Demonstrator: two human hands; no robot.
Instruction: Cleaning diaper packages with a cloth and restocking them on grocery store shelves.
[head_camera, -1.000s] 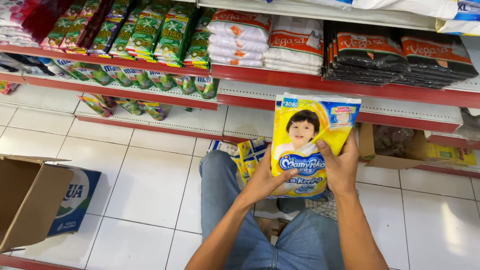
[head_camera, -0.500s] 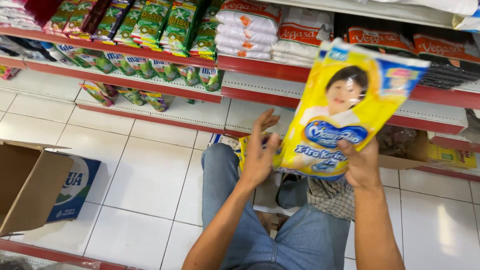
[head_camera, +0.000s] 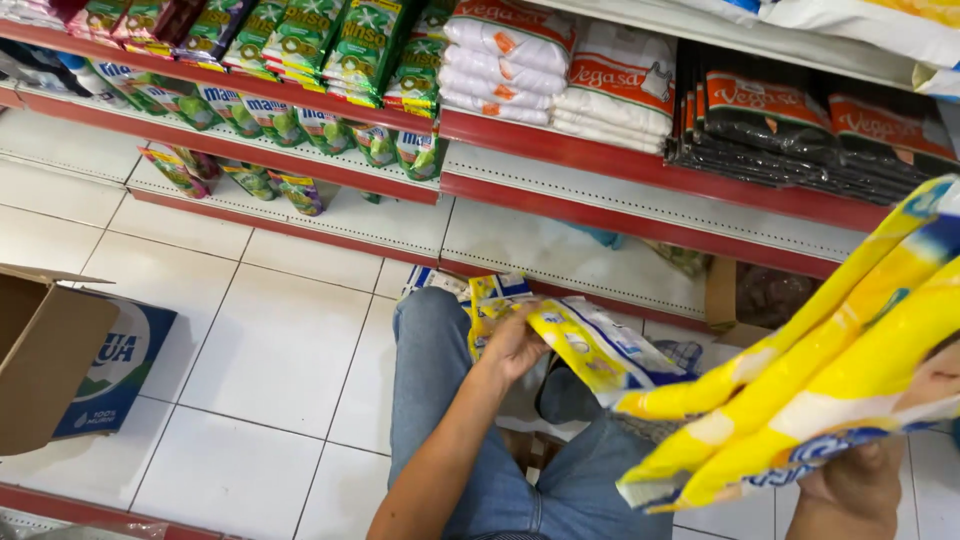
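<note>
Head view: yellow diaper pack (head_camera: 850, 370), tilted

My right hand (head_camera: 865, 485) has raised the yellow pack (head_camera: 810, 400) near the camera. My left hand (head_camera: 515, 345) released it and now grips 1 pack (head_camera: 590, 345) below.

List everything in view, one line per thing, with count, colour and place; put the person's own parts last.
yellow pack: one, yellow and blue, raised at right
second pack: one, yellow and white, over the lap
green sachets: many, green, top shelf left
white bag bundles: several, white, top shelf centre
black bag bundles: several, black, top shelf right
cardboard box: one, brown, floor left
blue carton: one, blue, beside the box
left hand: grips second pack
right hand: holds yellow pack
</note>
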